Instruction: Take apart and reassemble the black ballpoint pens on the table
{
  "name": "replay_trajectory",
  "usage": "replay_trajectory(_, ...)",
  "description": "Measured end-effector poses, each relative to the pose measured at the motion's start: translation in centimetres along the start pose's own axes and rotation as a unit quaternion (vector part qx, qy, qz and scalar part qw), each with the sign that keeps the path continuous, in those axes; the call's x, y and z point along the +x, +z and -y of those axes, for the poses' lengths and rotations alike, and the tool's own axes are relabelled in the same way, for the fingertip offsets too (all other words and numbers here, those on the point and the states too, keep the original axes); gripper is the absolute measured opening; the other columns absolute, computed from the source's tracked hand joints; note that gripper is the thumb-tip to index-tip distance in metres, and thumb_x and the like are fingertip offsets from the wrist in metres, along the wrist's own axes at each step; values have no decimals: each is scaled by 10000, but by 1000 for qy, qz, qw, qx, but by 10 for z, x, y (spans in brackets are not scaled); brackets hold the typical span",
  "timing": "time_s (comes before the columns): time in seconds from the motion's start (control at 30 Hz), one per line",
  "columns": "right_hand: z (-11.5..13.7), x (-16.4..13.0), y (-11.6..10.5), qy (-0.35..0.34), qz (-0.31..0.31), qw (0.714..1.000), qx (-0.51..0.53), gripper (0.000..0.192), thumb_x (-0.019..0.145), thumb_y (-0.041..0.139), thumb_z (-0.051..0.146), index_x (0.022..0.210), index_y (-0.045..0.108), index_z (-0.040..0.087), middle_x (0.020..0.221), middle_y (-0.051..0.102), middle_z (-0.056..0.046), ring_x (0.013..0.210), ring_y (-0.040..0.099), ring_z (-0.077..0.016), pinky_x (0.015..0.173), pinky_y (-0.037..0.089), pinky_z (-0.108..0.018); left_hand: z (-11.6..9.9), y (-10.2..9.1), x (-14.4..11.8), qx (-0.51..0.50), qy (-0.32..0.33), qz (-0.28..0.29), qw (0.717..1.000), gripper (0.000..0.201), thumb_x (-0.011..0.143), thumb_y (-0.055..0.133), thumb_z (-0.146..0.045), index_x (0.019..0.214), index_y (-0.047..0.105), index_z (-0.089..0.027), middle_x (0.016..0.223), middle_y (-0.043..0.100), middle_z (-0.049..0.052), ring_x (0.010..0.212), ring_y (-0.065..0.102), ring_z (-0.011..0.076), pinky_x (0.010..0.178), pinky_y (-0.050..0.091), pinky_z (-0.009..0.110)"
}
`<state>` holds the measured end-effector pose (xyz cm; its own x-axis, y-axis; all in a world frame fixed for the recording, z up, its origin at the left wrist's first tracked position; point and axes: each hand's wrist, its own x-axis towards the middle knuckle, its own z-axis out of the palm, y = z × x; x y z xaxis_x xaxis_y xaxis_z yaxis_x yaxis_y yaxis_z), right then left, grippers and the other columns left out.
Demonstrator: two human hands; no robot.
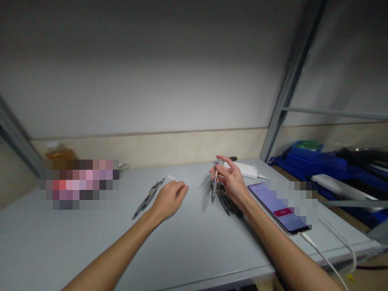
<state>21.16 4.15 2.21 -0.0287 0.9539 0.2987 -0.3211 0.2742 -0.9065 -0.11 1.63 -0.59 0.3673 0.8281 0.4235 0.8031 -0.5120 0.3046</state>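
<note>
My right hand [230, 178] pinches a grey and silver click pen [215, 185]. The pen stands nearly upright above the table, its tip pointing down and its upper end between thumb and fingers. Under and behind that hand lie several dark pens [226, 204] side by side, partly hidden by the wrist. On the table to the left rests my left hand [171, 198], its fingers curled in a loose fist with nothing visible in it. Just left of it, a few similar pens [148, 199] lie slanted and close together.
To the right lies a phone [277, 208] with a lit screen and a white charging cable [315, 244]. Behind my right hand is a white power strip [247, 169]. A bottle of amber liquid [60, 152] and a blurred-out pink patch are at the left. A metal post [280, 105] rises at the back right.
</note>
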Motion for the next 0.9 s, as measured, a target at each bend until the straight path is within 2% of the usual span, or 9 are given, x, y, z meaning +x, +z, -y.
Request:
replay_trajectory(0.17, -1, 0, -1, -10, 2, 1000, -17, 445, 665, 686, 399, 1008, 499, 187, 628, 669, -13, 449, 567, -115, 409, 374, -195, 2, 2, 0, 9, -6, 5, 1000, 326, 916, 345, -322, 741, 577, -175, 669, 576, 18, 679, 527, 153, 657, 362, 266)
replay_trajectory(0.23, -1, 0, -1, -17, -4, 1000, -20, 453, 672, 682, 402, 1025, 508, 179, 624, 668, -17, 444, 560, -111, 399, 361, -192, 2, 2, 0, 10, -7, 8, 1000, 324, 915, 347, -323, 742, 578, -175, 668, 575, 18, 679, 526, 152, 654, 361, 264)
replay_trajectory(0.37, 0, -1, 0, -24, -9, 999, -25, 567, 692, 667, 406, 1173, 467, 183, 649, 672, -12, 454, 555, -105, 407, 362, -192, 2, 2, 0, 10, -11, 12, 1000, 317, 911, 356, -322, 745, 583, -177, 665, 571, 16, 673, 524, 151, 645, 354, 264)
replay_trajectory(0.57, 0, -1, -1, -27, -4, 999, -36, 469, 686, 674, 410, 1051, 527, 154, 619, 660, -18, 434, 533, -98, 400, 350, -193, 3, 4, 0, 4, -13, 19, 1000, 291, 902, 372, -309, 749, 583, -180, 664, 573, 14, 673, 523, 148, 646, 352, 261)
replay_trajectory(0.73, 1, -1, 0, -21, -15, 999, -34, 555, 683, 676, 408, 1150, 500, 164, 631, 662, -8, 436, 529, -95, 400, 347, -192, 7, 7, 0, 7, -13, 24, 1000, 271, 894, 386, -291, 750, 588, -182, 660, 571, 15, 671, 522, 147, 642, 349, 258)
replay_trajectory(0.9, 0, 0, 0, -21, -2, 999, -34, 473, 671, 684, 406, 1043, 527, 161, 605, 657, -10, 420, 527, -98, 399, 343, -196, 8, 8, 0, 7, -16, 36, 999, 253, 889, 392, -277, 760, 588, -181, 673, 580, 18, 675, 525, 146, 641, 346, 254)
